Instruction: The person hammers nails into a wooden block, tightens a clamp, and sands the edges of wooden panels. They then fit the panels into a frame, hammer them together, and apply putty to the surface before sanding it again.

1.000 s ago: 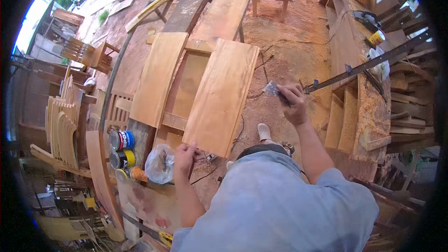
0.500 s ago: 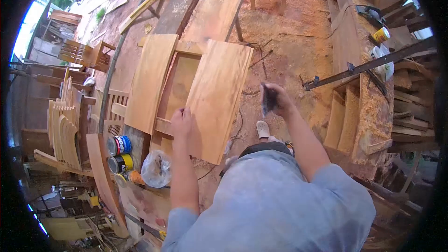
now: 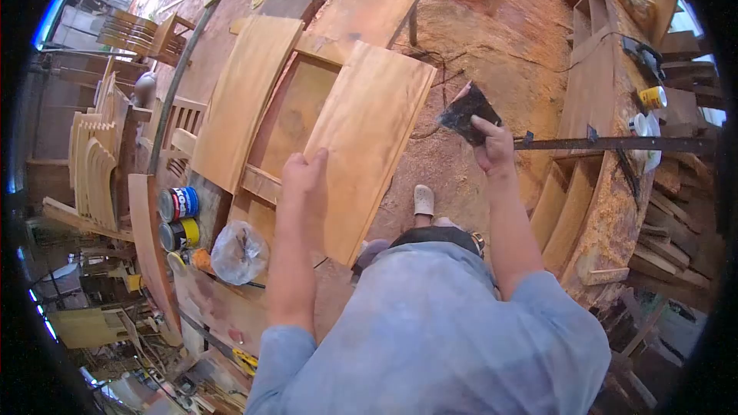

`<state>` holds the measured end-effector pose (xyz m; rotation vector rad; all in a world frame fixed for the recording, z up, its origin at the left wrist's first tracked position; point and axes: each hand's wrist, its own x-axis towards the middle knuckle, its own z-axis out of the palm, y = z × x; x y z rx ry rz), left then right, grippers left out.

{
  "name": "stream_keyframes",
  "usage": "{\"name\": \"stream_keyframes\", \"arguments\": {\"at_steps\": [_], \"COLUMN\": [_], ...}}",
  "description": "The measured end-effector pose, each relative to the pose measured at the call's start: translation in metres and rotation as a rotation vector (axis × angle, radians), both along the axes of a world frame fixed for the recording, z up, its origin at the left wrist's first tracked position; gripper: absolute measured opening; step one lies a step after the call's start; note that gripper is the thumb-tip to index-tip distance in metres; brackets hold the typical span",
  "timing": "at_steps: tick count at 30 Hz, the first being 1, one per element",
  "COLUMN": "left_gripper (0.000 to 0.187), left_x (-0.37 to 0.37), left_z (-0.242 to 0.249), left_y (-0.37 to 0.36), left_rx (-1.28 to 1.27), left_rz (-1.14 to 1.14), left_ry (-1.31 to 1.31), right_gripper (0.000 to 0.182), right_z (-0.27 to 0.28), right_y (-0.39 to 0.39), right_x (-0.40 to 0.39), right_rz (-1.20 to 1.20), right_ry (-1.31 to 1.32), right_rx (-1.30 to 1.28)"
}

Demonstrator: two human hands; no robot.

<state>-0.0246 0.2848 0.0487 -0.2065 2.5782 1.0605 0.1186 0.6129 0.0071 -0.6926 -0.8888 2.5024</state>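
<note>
My left hand (image 3: 302, 173) is closed on the near-left edge of a smooth wooden board (image 3: 377, 131), its thumb on the upper face. This board lies tilted over a wooden frame (image 3: 259, 183) with a recessed panel (image 3: 296, 117). Along the frame's left side rests a second light board (image 3: 244, 100). Off the right edge of the held board, my right hand (image 3: 494, 147) pinches a dark, flat sheet of sandpaper (image 3: 470, 114). The sheet is in the air, apart from the wood, with a paler edge showing.
Two paint cans (image 3: 178, 204) and a clear plastic bag (image 3: 239, 252) stand at the left. Behind lie longer planks (image 3: 377, 0). A sawdust-covered bench (image 3: 615, 207) with a dark metal bar (image 3: 615, 144) runs along the right. Cables cross the dusty floor (image 3: 515, 46).
My right hand has lifted and turned the sandpaper, so its dark face now shows broadly. My left hand stays at the board's edge, its thumb now on top. The camera view has shifted.
</note>
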Motion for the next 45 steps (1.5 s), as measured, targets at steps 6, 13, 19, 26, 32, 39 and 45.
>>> {"name": "stream_keyframes", "arguments": {"at_steps": [6, 13, 19, 26, 32, 39, 45], "left_gripper": [0.058, 0.062, 0.060, 0.062, 0.063, 0.061, 0.060], "left_x": [-0.038, -0.025, -0.023, -0.028, -0.030, -0.027, -0.030], "left_z": [-0.027, -0.007, -0.007, -0.016, -0.020, -0.009, -0.018], "left_y": [0.019, 0.034, 0.034, 0.033, 0.033, 0.038, 0.036], "left_rx": [-0.263, -0.368, -0.375, -0.432, -0.440, -0.473, -0.405], "left_rz": [-0.192, -0.089, -0.085, -0.115, -0.111, -0.115, -0.114], "left_ry": [0.413, 0.293, 0.310, 0.299, 0.269, 0.237, 0.261], "right_gripper": [0.027, 0.021, 0.032, 0.033, 0.035, 0.057, 0.061], "right_z": [-0.031, -0.013, -0.020, 0.007, -0.023, -0.073, -0.067], "right_y": [-0.002, -0.001, -0.040, -0.070, -0.018, -0.036, -0.017], "right_x": [-0.025, -0.062, -0.029, 0.039, -0.050, -0.072, -0.046], "right_rz": [-0.199, -0.313, -0.009, 0.094, -0.172, -0.138, 0.037], "right_ry": [0.028, -0.154, -0.142, -0.146, -0.284, -0.234, -0.261], "right_rx": [0.331, 0.647, 0.949, 0.998, 1.443, 1.743, 1.869]}}
